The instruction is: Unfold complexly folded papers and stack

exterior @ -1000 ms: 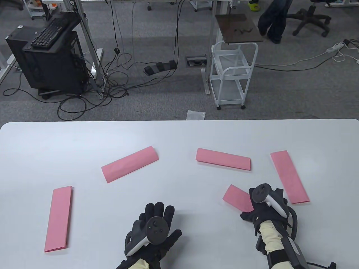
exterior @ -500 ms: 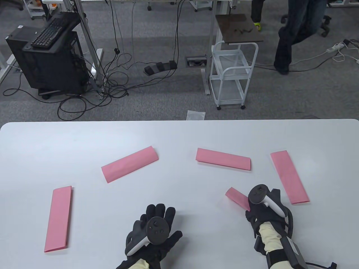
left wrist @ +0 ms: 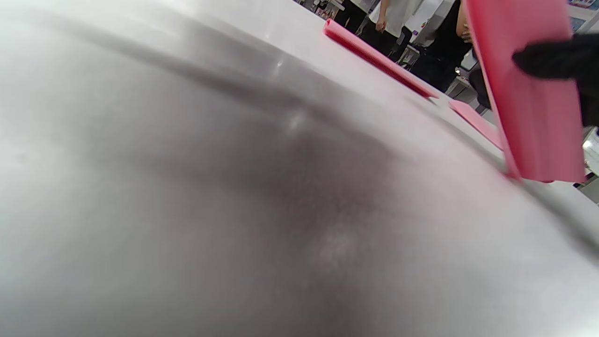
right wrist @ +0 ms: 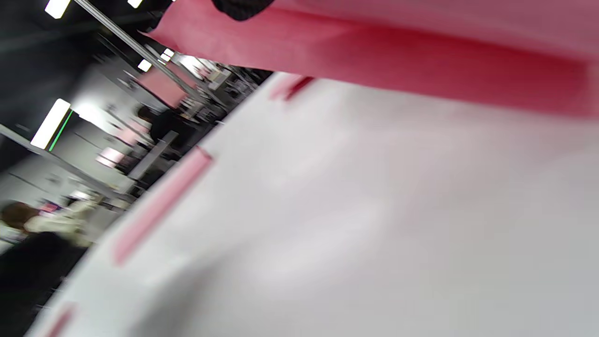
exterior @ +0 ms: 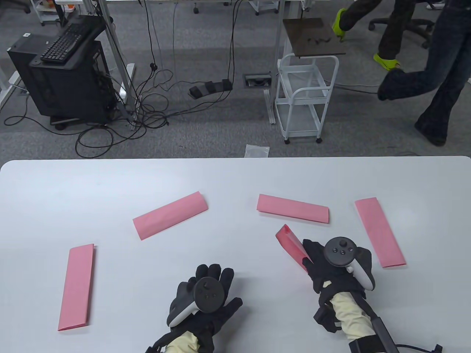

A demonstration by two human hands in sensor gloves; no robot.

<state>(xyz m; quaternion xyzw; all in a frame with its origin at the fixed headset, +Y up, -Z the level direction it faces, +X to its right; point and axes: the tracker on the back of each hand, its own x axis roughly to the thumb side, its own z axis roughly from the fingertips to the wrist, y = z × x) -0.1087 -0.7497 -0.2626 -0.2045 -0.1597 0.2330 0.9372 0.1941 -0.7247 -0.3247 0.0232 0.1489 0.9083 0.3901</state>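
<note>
My right hand (exterior: 323, 263) grips a folded pink paper (exterior: 290, 244) and holds it lifted and tilted on edge above the white table (exterior: 235, 176). The same paper shows in the left wrist view (left wrist: 529, 103) and fills the top of the right wrist view (right wrist: 398, 42). My left hand (exterior: 208, 290) rests flat on the table with fingers spread, holding nothing. Several other folded pink papers lie flat: far left (exterior: 76, 287), left of centre (exterior: 170, 215), centre right (exterior: 293, 208), far right (exterior: 379, 231).
The table's far edge runs across the middle of the table view. Beyond it are a white cart (exterior: 305, 99), a black computer stand (exterior: 66, 70), floor cables and people walking (exterior: 434, 73).
My right hand has lifted the pink paper off the table, turned it up on edge and moved it left. My left hand has shifted slightly to the right.
</note>
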